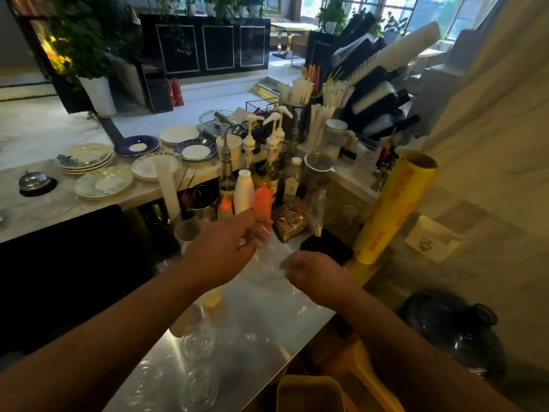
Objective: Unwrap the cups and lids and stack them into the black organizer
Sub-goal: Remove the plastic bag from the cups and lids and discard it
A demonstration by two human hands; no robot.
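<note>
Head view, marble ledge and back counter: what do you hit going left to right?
Silver call bell → stacked plates → syrup pump bottles → straws in holders → black organizer holding a stack of white cups

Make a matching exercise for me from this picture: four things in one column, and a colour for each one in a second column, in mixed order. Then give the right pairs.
Things:
1. cling film roll
2. squeeze bottle
3. service bell
4. organizer

Colours:
A. black
B. silver
C. yellow
D. orange

Right pairs: 1-C, 2-D, 3-B, 4-A.
</note>
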